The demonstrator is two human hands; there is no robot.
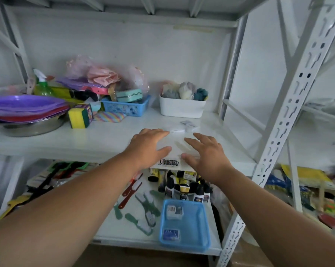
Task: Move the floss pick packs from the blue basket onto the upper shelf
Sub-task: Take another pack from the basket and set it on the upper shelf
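Note:
A light blue basket [199, 236] sits on the lower shelf at its front edge, with two floss pick packs [174, 210] lying in it, one near the back and one near the front left. On the upper shelf [97, 139] a few small white packs [188, 126] lie in front of a white bin. A flat white pack [174, 149] with a black barcode lies at the shelf's front edge. My left hand [149, 145] and my right hand [207, 153] hover at either side of it, fingers spread, holding nothing.
Purple plates [25, 106] in a metal bowl, sponges [79, 115], a small blue basket [126, 107] and a white bin [182, 107] line the back of the upper shelf. Bottles [184, 187] and brushes [143, 209] lie on the lower shelf. A perforated white post [284, 120] stands right.

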